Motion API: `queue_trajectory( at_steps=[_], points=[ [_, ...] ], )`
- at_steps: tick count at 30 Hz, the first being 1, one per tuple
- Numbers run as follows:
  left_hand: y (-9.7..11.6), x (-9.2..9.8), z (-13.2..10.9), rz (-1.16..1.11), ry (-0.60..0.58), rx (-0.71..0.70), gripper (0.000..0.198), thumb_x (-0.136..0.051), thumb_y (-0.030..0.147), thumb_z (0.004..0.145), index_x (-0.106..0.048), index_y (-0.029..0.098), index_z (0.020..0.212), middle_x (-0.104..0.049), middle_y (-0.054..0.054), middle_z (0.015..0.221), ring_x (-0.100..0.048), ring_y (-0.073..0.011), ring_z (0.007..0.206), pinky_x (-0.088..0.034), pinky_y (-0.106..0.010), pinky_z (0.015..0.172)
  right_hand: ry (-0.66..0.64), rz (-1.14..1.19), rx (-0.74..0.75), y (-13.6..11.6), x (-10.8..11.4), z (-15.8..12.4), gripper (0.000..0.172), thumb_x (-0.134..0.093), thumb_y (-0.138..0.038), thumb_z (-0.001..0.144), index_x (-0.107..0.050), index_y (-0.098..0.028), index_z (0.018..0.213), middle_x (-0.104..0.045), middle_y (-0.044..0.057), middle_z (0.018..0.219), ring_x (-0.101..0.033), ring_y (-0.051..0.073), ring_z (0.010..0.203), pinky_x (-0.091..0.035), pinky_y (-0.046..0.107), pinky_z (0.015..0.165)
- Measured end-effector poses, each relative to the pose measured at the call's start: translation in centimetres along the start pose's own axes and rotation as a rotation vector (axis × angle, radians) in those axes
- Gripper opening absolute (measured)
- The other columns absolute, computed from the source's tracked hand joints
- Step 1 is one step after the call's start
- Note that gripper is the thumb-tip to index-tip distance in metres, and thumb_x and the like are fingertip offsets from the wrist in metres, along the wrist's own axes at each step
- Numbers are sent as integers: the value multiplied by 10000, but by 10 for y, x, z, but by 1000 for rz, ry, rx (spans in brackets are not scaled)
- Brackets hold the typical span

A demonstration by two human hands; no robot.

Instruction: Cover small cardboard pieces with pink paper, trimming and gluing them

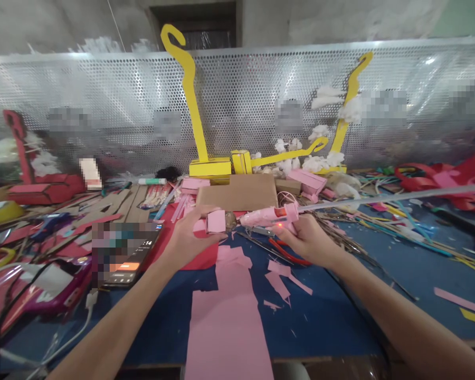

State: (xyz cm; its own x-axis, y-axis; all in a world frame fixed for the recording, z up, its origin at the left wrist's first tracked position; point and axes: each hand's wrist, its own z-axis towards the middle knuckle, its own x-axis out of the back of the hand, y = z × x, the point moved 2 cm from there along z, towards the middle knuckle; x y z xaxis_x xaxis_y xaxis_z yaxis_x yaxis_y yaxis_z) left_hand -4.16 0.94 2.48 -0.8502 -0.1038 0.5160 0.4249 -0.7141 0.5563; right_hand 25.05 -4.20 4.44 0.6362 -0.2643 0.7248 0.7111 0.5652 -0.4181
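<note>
My left hand [192, 228] is closed around a small box [216, 221] with pink paper on its side, raised over the table. In my right hand [306, 240] is a pink glue gun [267, 216], a red light glowing on it and a long clear glue stick [380, 199] jutting out behind. Its nozzle points left and comes close to the box's right end; whether they touch I cannot tell. Below both hands lies a long sheet of pink paper [229, 322]. Small pink paper scraps [279, 279] are scattered beside it, near red-handled scissors [287, 252].
Behind my hands stands a brown cardboard piece [241, 191]. Yellow hook-shaped cardboard stands [193, 105] lean along the perforated metal panel [245, 79]. To the left are a phone [136, 258] and a white cable [89, 316]. Thin sticks [364, 253] and strips clutter the right.
</note>
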Motion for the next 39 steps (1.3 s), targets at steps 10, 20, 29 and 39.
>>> queue_trajectory(
  at_steps=[10,20,29,39],
  points=[
    [1,1,1,-18,42,24,510,-869,361,758,-651,251,1206,-727,-76,1192,-706,-262,1070,-594,-465,971,39,-36,-105,6,5,3,587,-480,-586,978,-205,-253,579,-161,-71,545,-177,86,492,-132,286,458],
    [-4,5,5,-122,118,52,532,-880,359,738,-634,238,1194,-713,-68,1142,-722,-260,1026,-623,-448,952,147,-66,-357,68,72,-20,595,-366,-686,998,-447,-224,632,-446,-25,544,-413,126,520,-304,279,518],
    [-7,4,4,-45,97,99,514,-856,355,765,-608,267,1207,-677,-17,1157,-693,-246,1055,-588,-469,1023,142,-245,-663,169,130,-108,642,-329,-717,955,-627,-202,715,-666,94,639,-588,212,562,-453,341,591],
    [-8,3,3,-79,95,147,531,-879,341,731,-613,265,1184,-683,-23,1157,-682,-253,1082,-573,-449,1030,126,-392,-691,187,121,-141,484,-392,-638,945,-550,-244,714,-665,113,661,-617,252,653,-437,365,657]
  ],
)
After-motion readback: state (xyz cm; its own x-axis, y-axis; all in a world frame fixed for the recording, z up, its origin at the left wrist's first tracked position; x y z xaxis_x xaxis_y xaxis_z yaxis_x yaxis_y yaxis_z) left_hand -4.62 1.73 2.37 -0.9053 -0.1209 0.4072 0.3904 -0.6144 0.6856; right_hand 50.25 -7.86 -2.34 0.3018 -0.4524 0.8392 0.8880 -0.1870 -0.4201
